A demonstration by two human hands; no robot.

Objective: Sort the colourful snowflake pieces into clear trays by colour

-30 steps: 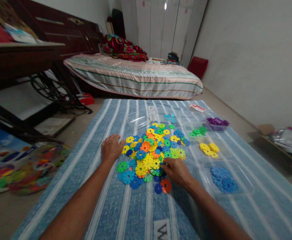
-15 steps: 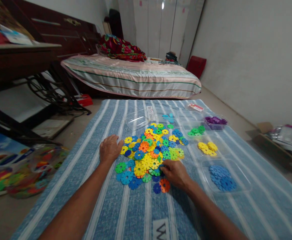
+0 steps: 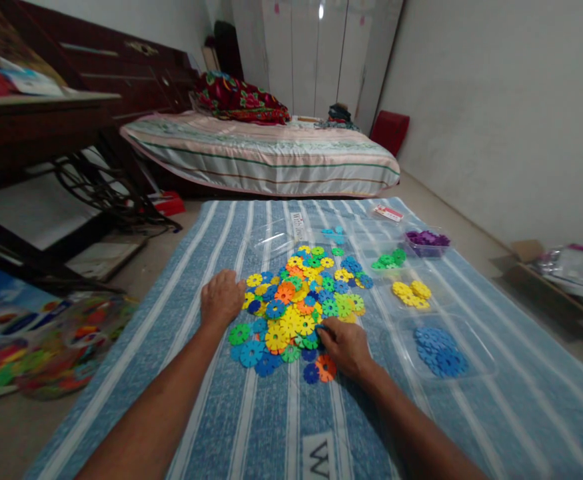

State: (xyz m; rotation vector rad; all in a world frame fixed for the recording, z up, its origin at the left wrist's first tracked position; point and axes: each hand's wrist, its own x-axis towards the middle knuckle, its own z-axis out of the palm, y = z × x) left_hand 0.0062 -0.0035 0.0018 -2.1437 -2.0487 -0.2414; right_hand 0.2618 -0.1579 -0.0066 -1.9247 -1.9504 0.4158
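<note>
A mixed pile of plastic notched discs, like flower-shaped building pieces, (image 3: 291, 325) lies on the striped cloth in front of me. My left hand (image 3: 222, 295) rests at the pile's left edge, palm down, thumb apart from the fingers, holding nothing. At the pile's right front, my right hand (image 3: 346, 343) is closed in a pinch on a blue notched disc (image 3: 320, 327), mostly hidden by the fingers. Just below that hand lie an orange disc (image 3: 326, 368) and a dark blue disc (image 3: 311, 373).
To the right stand clear plastic boxes holding blue discs (image 3: 440, 352), yellow discs (image 3: 411, 294), green discs (image 3: 390, 259) and purple discs (image 3: 427, 240). Light blue discs (image 3: 334, 233) lie farther back. A clear lid (image 3: 271, 238) is behind the pile. A bed (image 3: 271, 153) stands beyond.
Both hands keep nearly the same places, the right still pinching the blue disc at the pile. The whole view has shifted slightly.
</note>
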